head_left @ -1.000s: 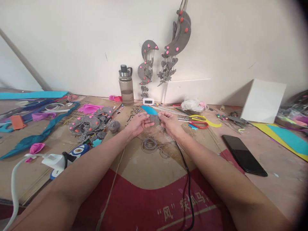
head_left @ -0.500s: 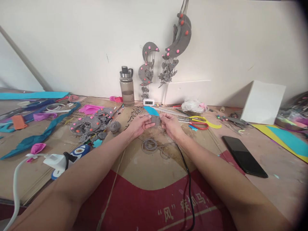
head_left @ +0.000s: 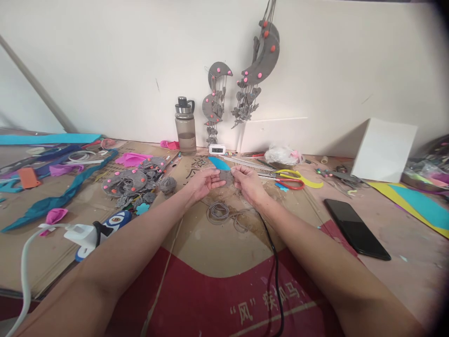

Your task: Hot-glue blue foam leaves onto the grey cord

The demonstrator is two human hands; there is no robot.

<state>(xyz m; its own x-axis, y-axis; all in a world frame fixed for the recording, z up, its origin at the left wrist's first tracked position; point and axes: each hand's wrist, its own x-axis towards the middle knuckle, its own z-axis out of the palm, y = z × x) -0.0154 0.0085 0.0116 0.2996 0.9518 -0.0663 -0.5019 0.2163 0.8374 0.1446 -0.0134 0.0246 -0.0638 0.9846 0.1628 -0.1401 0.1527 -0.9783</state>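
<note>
Between my hands is a small grey felt-like piece (head_left: 226,177), pinched at its left edge by my left hand (head_left: 202,184) and at its right edge by my right hand (head_left: 248,183). A blue sheet (head_left: 219,163) shows just beyond the fingertips; whether it touches the grey piece I cannot tell. Loose coils of grey cord (head_left: 219,213) lie on the cardboard (head_left: 210,252) below my hands. To the left sits a ball of grey yarn (head_left: 167,185). Red-handled scissors (head_left: 293,184) lie right of my right hand.
A water bottle (head_left: 185,128) and a small clock (head_left: 217,150) stand at the back. Grey crescent ornaments (head_left: 268,56) hang on the wall. A phone (head_left: 356,229) lies to the right. A black cable (head_left: 275,262) crosses the cardboard. Grey decorated pieces (head_left: 128,181) lie left.
The blue sheet has tilted slightly and looks narrower. Both hands hold the grey piece in nearly the same place as before.
</note>
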